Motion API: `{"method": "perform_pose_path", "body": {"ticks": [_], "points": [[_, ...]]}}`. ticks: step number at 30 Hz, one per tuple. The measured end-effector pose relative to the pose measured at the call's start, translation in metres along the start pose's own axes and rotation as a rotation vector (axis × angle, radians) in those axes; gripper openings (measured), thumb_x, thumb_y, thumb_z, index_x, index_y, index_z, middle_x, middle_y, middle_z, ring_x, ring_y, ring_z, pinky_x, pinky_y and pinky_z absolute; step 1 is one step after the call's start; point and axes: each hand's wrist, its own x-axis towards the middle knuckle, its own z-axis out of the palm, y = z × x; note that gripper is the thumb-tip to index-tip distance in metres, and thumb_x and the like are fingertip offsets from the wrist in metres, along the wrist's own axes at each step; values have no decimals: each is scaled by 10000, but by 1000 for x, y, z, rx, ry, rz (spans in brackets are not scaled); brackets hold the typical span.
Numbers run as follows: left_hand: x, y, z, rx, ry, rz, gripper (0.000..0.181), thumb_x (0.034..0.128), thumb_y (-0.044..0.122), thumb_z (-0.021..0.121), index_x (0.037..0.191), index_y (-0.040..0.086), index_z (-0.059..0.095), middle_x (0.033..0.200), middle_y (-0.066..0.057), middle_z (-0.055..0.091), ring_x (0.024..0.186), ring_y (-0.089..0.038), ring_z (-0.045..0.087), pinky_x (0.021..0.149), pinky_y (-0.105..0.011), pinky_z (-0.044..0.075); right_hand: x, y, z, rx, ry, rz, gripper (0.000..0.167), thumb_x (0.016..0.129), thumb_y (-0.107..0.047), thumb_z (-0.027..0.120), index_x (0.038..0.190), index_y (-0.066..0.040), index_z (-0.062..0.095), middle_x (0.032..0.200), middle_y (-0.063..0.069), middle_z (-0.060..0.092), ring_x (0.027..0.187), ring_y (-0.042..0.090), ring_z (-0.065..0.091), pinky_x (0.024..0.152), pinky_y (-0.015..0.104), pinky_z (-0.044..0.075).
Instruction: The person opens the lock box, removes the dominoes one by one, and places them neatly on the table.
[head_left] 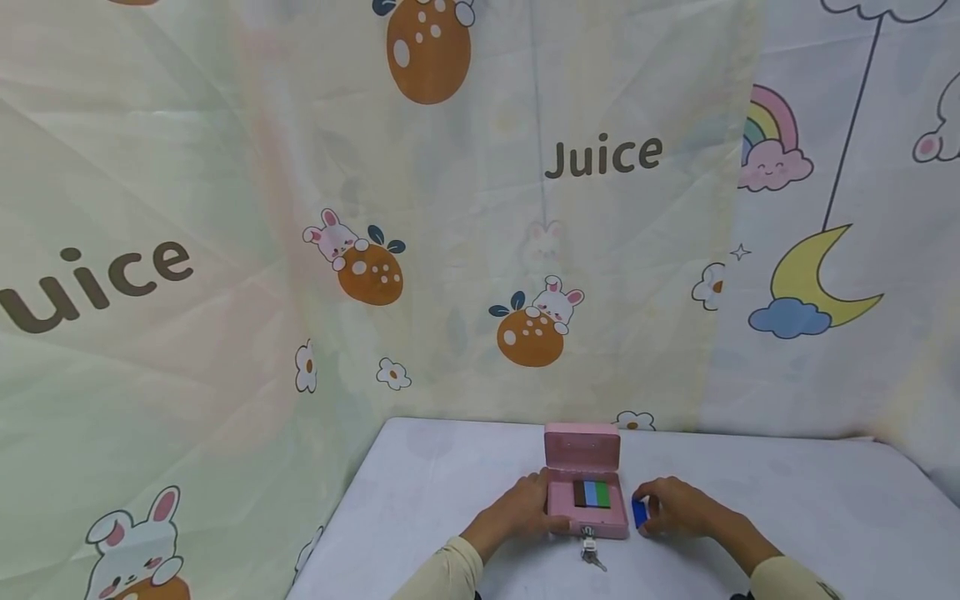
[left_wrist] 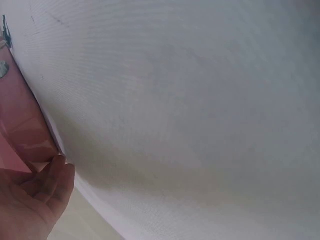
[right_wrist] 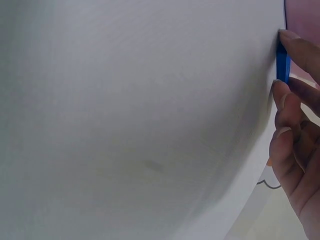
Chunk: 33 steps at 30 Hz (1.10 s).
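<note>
Blue block point(head_left: 639, 513), partly hidden, is pinched by the right hand point(head_left: 677, 507); left hand point(head_left: 522, 507) grips the pink box point(head_left: 589, 516).

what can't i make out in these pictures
Head view: pink box, left side partly covered by the left hand.
Head view: keys, too small to count.
Left wrist view: most of the box, cut off by the left edge.
Right wrist view: blue block, partly hidden by the right hand.
</note>
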Motion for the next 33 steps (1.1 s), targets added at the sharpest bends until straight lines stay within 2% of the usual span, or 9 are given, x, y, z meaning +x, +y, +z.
{"method": "perform_pose_path", "body": {"ticks": [8, 17, 27, 33], "points": [[1, -1, 0, -12, 3, 10, 847, 814, 548, 774, 1479, 180, 402, 1227, -11, 631, 1081, -119, 582, 969, -370, 526, -2, -2, -2, -4, 26, -12, 417, 748, -197, 883, 1118, -104, 714, 773, -32, 606, 755, 148, 535, 704, 308, 497], [-1, -1, 0, -27, 1, 5, 862, 807, 549, 781, 1480, 169, 401, 1223, -18, 634, 1067, -116, 582, 965, -369, 528, -6, -19, -11, -25, 64, -32, 357, 779, -194, 858, 1095, -109, 715, 770, -47, 616, 752, 148, 533, 701, 335, 485], [1, -2, 0, -65, -4, -7, 857, 801, 536, 796, 1473, 195, 389, 1216, 6, 631, 1061, -116, 576, 962, -387, 529, -5, -46, -20, -19, 90, -153, 313, 821, -137, 815, 1121, -101, 732, 806, -68, 629, 728, 135, 544, 631, 257, 466], [0, -2, 0, -61, -7, -1, 846, 805, 529, 795, 1472, 199, 393, 1210, 4, 631, 1046, -107, 573, 958, -374, 527, 4, -54, -15, -20, 87, -202, 286, 825, -130, 806, 1098, -96, 727, 802, -78, 613, 756, 132, 530, 655, 284, 468]]}}
